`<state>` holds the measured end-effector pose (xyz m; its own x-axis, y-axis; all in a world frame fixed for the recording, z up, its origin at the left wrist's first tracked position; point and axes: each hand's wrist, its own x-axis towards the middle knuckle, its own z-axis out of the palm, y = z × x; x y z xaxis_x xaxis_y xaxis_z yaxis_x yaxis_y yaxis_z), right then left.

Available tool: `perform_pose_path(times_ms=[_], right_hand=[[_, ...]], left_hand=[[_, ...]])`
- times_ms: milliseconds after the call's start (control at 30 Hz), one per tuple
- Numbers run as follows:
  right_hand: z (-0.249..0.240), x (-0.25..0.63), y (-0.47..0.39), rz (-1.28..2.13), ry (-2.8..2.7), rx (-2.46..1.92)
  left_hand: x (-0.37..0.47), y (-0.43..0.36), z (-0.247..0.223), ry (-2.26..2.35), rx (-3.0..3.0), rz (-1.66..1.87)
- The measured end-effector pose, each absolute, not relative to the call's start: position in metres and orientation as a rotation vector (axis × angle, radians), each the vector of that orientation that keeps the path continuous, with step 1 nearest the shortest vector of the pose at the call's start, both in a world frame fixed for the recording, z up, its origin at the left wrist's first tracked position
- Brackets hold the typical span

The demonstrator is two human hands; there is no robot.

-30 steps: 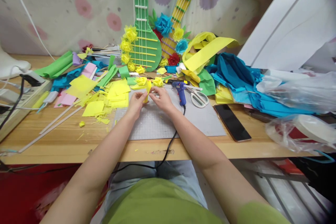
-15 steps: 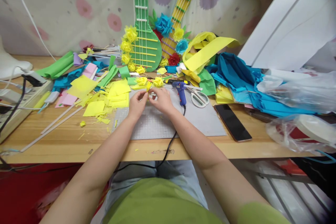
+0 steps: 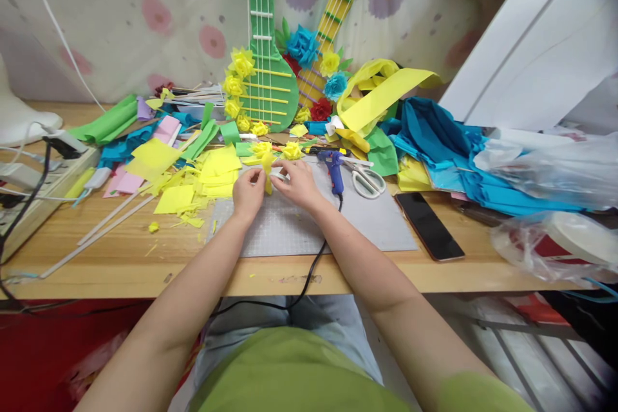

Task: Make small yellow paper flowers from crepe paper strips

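Note:
Over the grey cutting mat (image 3: 376,228), my left hand (image 3: 248,194) pinches a small piece of yellow crepe paper (image 3: 268,174) that stands upright at its fingertips. Close beside it, my right hand (image 3: 298,183) is closed with thumb and fingers around a short white stick (image 3: 279,175), whose tip points at the yellow paper. The stick's exact kind is too small to make out. Just behind the hands lie yellow paper flowers (image 3: 291,150). A blue glue gun (image 3: 332,170) and white-handled scissors (image 3: 367,181) rest to the right of my right hand.
Yellow paper squares (image 3: 215,174) and scraps cover the table left of the mat. Two flower-trimmed paper instruments, green (image 3: 270,90) and yellow (image 3: 333,19), lean at the back. A phone (image 3: 429,225) lies right of the mat, before blue paper (image 3: 434,135). The glue gun's cord (image 3: 316,262) crosses the table edge.
The hands have drawn slightly apart. The yellow paper now shows as a wider upright piece at my left fingertips, and the white stick points toward it.

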<state>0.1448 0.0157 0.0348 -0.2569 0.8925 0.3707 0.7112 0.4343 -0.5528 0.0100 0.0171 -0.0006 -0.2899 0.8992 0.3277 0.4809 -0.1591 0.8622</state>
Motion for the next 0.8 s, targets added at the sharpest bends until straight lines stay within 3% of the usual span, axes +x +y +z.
perform_pose_path(times_ms=[367, 800], right_hand=[[0.031, 0.156, 0.02, 0.105, -2.095, -1.289], [0.028, 0.155, 0.023, 0.161, -2.094, -1.295]], left_hand=[[0.015, 0.023, -0.007, 1.422, 1.134, 1.498], [0.019, 0.018, 0.001, 1.33, 1.04, 1.445]])
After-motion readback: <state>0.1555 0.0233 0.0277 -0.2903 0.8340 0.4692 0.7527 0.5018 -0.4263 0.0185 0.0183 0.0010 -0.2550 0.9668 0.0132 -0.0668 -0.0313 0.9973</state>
